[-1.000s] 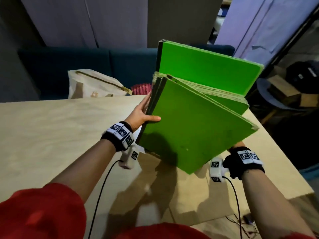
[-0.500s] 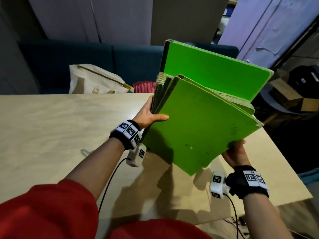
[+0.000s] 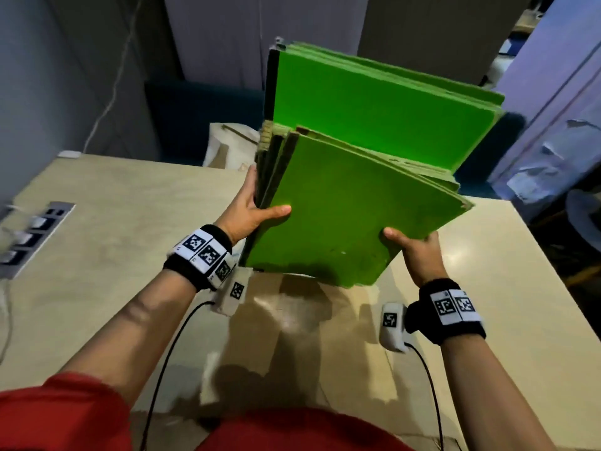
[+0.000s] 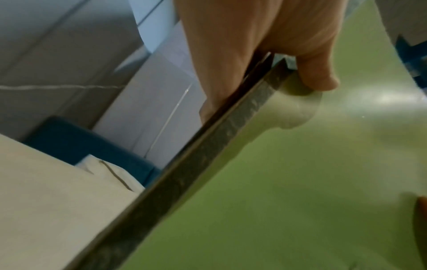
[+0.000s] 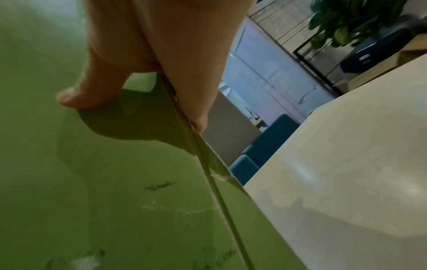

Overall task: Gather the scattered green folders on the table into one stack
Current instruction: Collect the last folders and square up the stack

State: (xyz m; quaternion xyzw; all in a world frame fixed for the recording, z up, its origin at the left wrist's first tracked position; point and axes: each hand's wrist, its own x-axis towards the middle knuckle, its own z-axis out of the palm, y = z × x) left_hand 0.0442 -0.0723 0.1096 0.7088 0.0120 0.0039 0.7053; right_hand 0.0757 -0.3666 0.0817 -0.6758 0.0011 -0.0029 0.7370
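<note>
A pale wooden table [image 3: 107, 222] fills the lower frame, with a blue sofa [image 3: 201, 122] behind. You hold the green folders [image 3: 344, 216] at centre frame, raised off the table, fanned. Your left hand [image 3: 250, 209] grips their left edge, thumb across the front; your right hand [image 3: 413, 252] pinches the lower right edge.

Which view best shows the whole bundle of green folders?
The head view: the green folders show whole, fanned, gripped by the left hand and right hand. Each wrist view shows only one cover, an edge and a thumb.
</note>
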